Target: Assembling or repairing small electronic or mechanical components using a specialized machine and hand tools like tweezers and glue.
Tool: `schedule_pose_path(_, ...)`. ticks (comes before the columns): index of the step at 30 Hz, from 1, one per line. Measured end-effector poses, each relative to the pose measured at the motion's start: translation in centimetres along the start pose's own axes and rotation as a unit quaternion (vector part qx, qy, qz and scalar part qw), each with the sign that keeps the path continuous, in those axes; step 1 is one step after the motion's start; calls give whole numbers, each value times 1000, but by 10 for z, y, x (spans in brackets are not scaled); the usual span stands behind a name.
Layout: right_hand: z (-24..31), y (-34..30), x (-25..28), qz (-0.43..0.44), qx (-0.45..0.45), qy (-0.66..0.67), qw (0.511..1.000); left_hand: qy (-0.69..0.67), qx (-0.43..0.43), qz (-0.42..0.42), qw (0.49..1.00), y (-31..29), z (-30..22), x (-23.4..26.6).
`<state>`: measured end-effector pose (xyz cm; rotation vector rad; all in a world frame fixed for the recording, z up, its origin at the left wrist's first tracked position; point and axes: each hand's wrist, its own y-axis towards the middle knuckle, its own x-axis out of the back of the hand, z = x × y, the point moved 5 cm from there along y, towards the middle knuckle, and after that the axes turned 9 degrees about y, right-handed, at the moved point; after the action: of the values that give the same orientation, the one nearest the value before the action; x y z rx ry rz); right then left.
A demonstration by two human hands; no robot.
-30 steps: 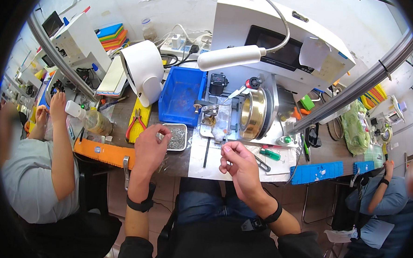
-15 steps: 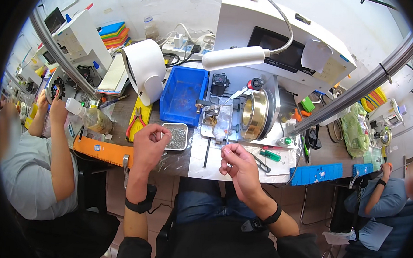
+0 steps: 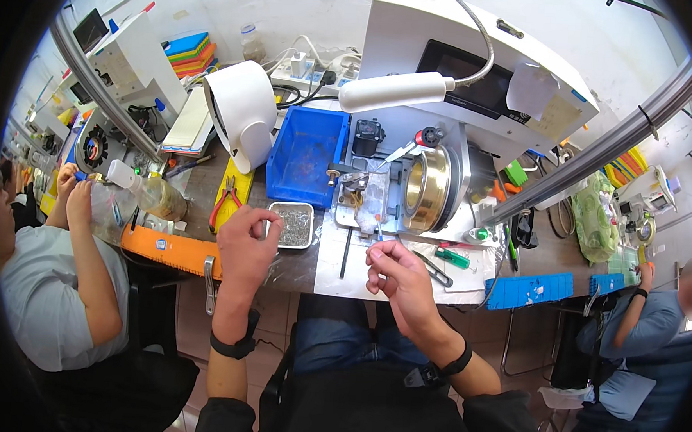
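My left hand [image 3: 244,246] is closed, thumb and fingertips drawn together at the left edge of a white tray [image 3: 311,234] of small clear and metallic bits. What the fingers hold, if anything, is too small to tell. My right hand [image 3: 405,278] is closed in a pinch in front of a small metal fixture [image 3: 375,190]. A thin sliver [image 3: 379,232] shows just above its fingertips; I cannot tell whether it is held. Beside the fixture, a brass-coloured wheel [image 3: 415,190] is mounted on the machine [image 3: 395,35].
A blue bin [image 3: 306,155] stands behind the tray, with red-handled pliers [image 3: 225,202] to its left. A green-handled tool [image 3: 453,258] lies right of my right hand. A white lamp [image 3: 395,93] hangs overhead. Two people sit at either side.
My left hand has shifted slightly left and down, a little away from the tray. My right hand stays nearly in place. The person at left has lowered their hands.
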<state>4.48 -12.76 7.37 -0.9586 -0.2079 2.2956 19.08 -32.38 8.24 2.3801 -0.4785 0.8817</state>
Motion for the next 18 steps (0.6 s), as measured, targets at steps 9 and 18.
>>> schedule_pose_path(9,-2,1,-3,19,-15,-22,999,-394,283,119,867,-16,-12,-9)
schedule_pose_path(18,-8,4,-23,64,51,10,997,-437,133,102,884,-46,-72,-37)
